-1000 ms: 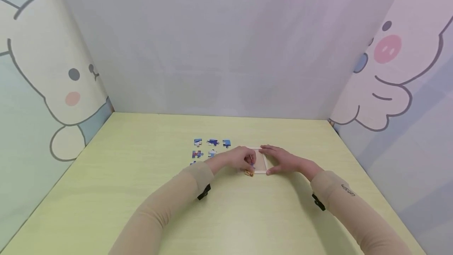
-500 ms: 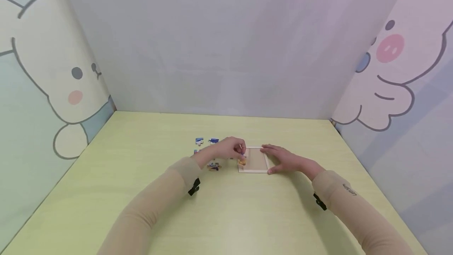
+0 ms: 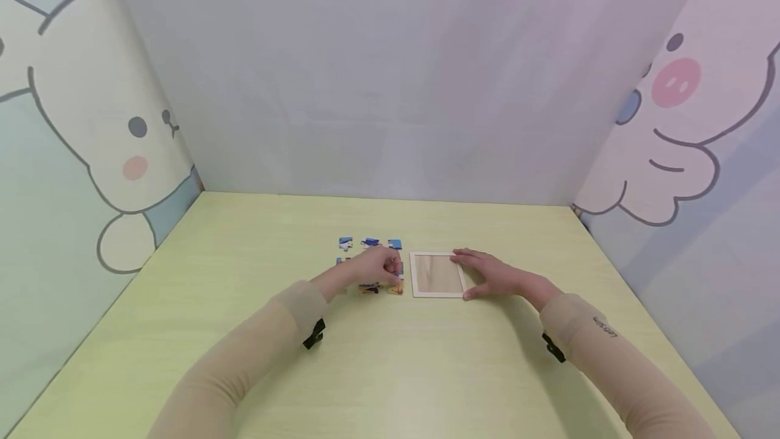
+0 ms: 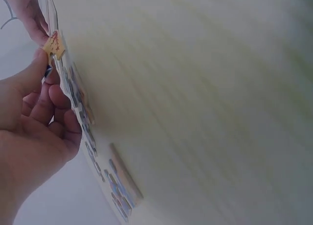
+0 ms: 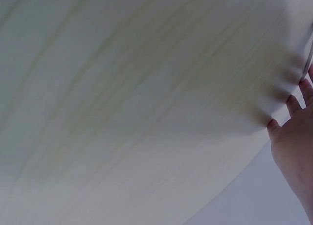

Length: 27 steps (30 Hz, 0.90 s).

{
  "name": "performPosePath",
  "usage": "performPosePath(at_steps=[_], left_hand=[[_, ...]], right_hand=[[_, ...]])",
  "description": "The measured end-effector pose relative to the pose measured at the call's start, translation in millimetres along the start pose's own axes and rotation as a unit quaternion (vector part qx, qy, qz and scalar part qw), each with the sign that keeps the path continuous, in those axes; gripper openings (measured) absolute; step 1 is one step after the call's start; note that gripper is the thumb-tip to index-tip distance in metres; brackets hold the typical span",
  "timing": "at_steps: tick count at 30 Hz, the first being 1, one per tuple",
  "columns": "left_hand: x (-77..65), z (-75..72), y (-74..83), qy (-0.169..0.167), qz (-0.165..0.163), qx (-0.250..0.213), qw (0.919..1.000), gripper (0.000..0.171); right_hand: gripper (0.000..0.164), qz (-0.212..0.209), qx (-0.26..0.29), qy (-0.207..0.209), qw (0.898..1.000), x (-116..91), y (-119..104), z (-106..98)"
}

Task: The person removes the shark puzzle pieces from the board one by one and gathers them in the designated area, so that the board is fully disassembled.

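My left hand (image 3: 373,267) pinches a jigsaw puzzle piece (image 4: 55,45) between thumb and fingers. The piece is yellow-orange with red marks and stands tilted in the left wrist view. In the head view the hand is low over the laid-out pieces, hiding several of them. A square tray (image 3: 439,295) with a white rim and bare wood inside lies to the right of the pieces. At the tray's right edge my right hand (image 3: 495,273) rests with its fingers spread, fingertips at the far corner and thumb at the near corner.
Blue puzzle pieces (image 3: 395,244) lie in a row at the back of the group, with more pieces (image 3: 369,287) in front, partly under the left hand. The pale yellow table (image 3: 402,364) reaches back to a grey cloth wall (image 3: 390,87).
My left hand has moved left from over the tray to the loose pieces, carrying the puzzle piece. This uncovers the tray's inside. The right hand has stayed at the tray's edge.
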<state>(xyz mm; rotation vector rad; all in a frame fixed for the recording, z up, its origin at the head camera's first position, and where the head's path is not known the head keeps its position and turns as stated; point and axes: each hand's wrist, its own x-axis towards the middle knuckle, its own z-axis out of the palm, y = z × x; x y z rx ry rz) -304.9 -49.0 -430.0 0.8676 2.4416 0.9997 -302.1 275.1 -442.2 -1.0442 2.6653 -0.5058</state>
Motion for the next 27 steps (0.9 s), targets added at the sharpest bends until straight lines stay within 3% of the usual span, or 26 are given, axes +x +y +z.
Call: performPosePath(at_steps=[9,14,21,27], left_hand=[[-2.2,8.2,0.5,0.038,-0.025,0.029,0.9986,0.019],[-3.7,5.4,3.8,0.046,-0.034,0.037,0.9977,0.019],[-12.5,-21.8,7.3,0.086,-0.013,0.060,0.9944,0.018],[-42.1,-50.7,8.8,0.153,-0.015,0.071,0.9856,0.024]], right_hand=[[0.089,0.003,0.004,0.000,1.000,-1,1,2],[0.088,0.001,0.004,-0.004,1.000,1,0,2],[0.089,0.005,0.011,-0.020,1.000,4,0,-3],[0.085,0.009,0.026,0.014,1.000,2,-1,-9]])
